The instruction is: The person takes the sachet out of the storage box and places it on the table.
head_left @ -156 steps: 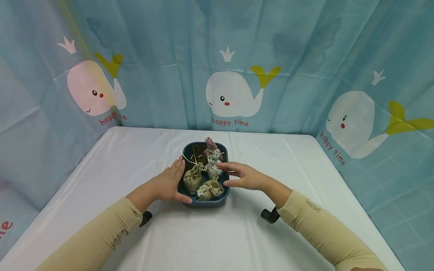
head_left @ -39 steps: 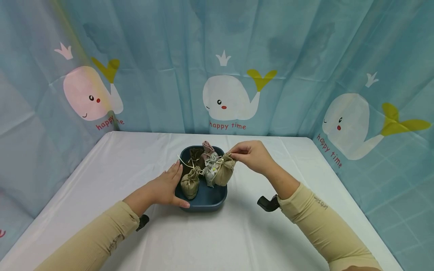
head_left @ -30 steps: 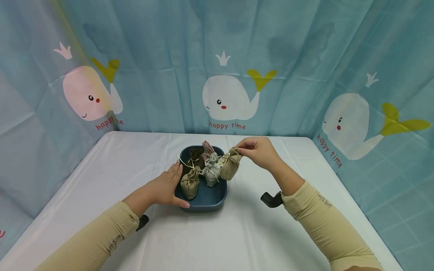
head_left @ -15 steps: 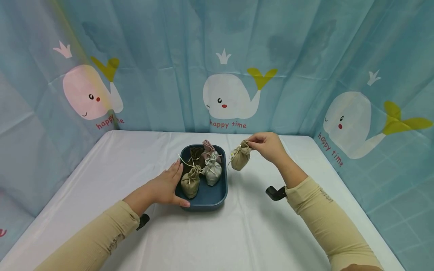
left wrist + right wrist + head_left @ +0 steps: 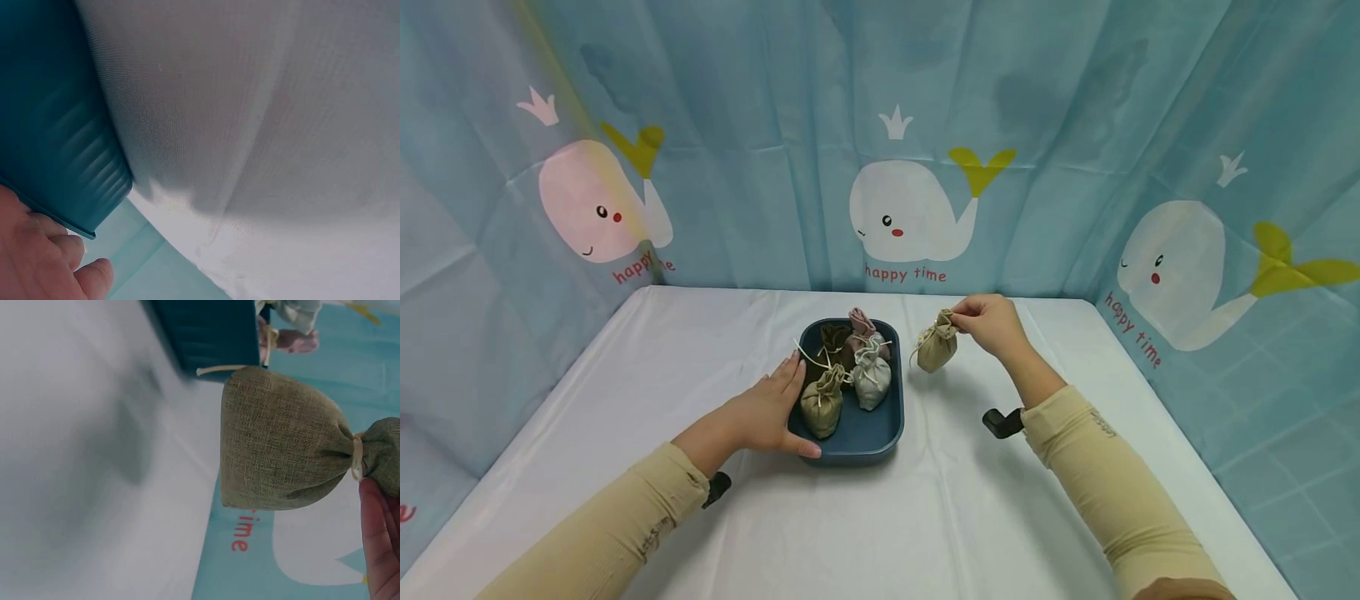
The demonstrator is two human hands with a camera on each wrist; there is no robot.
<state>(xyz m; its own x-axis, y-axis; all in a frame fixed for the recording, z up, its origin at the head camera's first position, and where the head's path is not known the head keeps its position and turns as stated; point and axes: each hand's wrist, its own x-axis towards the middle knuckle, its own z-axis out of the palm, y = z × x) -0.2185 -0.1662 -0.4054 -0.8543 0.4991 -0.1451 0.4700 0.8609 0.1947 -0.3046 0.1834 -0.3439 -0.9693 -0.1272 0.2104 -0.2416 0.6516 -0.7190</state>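
My right hand pinches the gathered neck of a tan drawstring pouch, which hangs tilted above the table to the right of a dark blue basin. In the right wrist view the pouch shows coarse woven cloth and a pale cord. A small white flower trims its side in the head view. My left hand rests along the basin's left rim, fingers extended, thumb at the front corner. Inside the basin are an olive-tan pouch, a pale grey pouch, a dark brown pouch and a pink pouch, partly hidden.
A white cloth covers the table. Blue curtains printed with whales stand along its back and both sides. A black wrist camera mount juts from the right sleeve, another from the left.
The tan pouch, lying in the basin's front right at first, was picked up by my right hand and carried up and right, out past the rim. Lately it has barely moved. My left hand stays put.
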